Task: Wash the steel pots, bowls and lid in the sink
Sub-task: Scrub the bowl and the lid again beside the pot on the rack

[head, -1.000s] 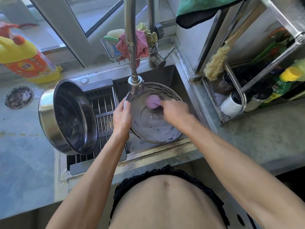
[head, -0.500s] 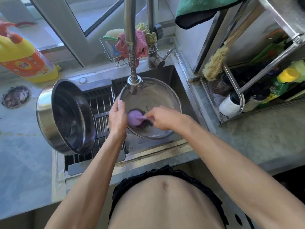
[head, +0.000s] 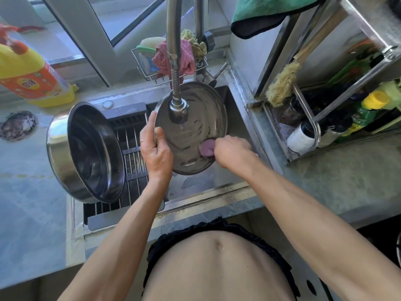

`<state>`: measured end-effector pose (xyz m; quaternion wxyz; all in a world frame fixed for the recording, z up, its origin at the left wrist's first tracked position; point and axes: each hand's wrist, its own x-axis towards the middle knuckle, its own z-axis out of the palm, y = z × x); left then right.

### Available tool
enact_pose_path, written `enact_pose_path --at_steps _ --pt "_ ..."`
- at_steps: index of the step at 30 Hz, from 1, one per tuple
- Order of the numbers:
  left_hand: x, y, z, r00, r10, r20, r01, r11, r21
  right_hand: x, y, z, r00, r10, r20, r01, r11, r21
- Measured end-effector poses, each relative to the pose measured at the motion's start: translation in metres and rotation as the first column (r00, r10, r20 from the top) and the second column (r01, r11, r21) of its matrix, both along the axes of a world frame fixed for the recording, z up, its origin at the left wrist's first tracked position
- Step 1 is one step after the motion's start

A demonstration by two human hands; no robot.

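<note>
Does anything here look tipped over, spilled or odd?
The big steel pot lies tipped on its side on the drying rack, half over the counter, mouth toward the sink. It is probably draining, not fallen. I see nothing spilled or damaged.

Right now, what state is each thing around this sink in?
steel bowl: tilted over the sink, being scrubbed
left hand: grips the bowl's rim
right hand: holds the purple sponge against the bowl's inside
large steel pot: tipped on its side on the drying rack
tap: no water visible
green towel: draped over the shelf rack
</note>
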<state>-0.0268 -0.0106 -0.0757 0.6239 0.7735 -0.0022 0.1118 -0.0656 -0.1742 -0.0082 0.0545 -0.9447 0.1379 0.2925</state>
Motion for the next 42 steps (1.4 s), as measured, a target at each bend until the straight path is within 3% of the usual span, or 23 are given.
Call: enact_pose_path --at_steps 5,9,12,16,19,21,25,29,33,37,42 --pt "-0.001 -0.001 -0.001 0.972 0.118 -0.204 -0.139 0.986 -0.09 -0.007 0.009 -0.01 0.999 0.026 -0.043 -0.013 0.963 0.269" --pt "0.006 0.009 -0.014 0.91 0.127 -0.394 -0.165 0.984 -0.065 -0.025 -0.01 -0.03 0.967 -0.197 0.158 0.163 0.964 0.208" --pt "0.004 0.013 -0.021 0.89 0.077 -0.449 -0.081 0.997 0.011 -0.033 -0.013 -0.037 0.907 -0.289 0.307 0.201 0.936 0.288" --pt "-0.005 0.007 -0.018 0.906 -0.039 -0.422 0.079 0.994 0.077 -0.018 -0.002 -0.032 0.803 -0.266 0.534 -0.016 0.885 0.465" --pt "-0.008 -0.001 -0.015 0.906 -0.07 -0.418 0.137 0.982 0.133 -0.006 0.021 -0.022 0.791 -0.076 0.607 -0.221 0.89 0.399" --pt "-0.01 -0.003 -0.011 0.916 -0.082 -0.393 0.147 0.979 0.138 0.002 0.023 -0.018 0.788 0.005 0.615 -0.246 0.919 0.308" --pt "-0.011 -0.004 -0.006 0.943 -0.127 -0.306 0.155 0.985 0.071 0.024 0.005 -0.01 0.817 -0.162 0.554 0.007 0.963 0.271" --pt "-0.007 -0.004 -0.013 0.928 -0.109 -0.356 0.122 0.992 0.014 0.024 0.028 -0.006 0.866 -0.02 0.5 -0.136 0.952 0.274" --pt "-0.012 -0.005 -0.013 0.943 -0.17 -0.286 0.163 0.985 -0.048 0.032 -0.008 -0.014 0.831 -0.283 0.479 0.16 0.946 0.281" --pt "-0.008 -0.003 -0.018 0.947 -0.174 -0.27 0.158 0.984 -0.083 0.026 0.0 -0.011 0.824 -0.219 0.522 0.075 0.956 0.283" --pt "-0.007 0.007 -0.022 0.963 -0.105 -0.246 0.085 0.992 -0.093 0.026 -0.031 -0.025 0.791 -0.438 0.427 0.337 0.894 0.294"
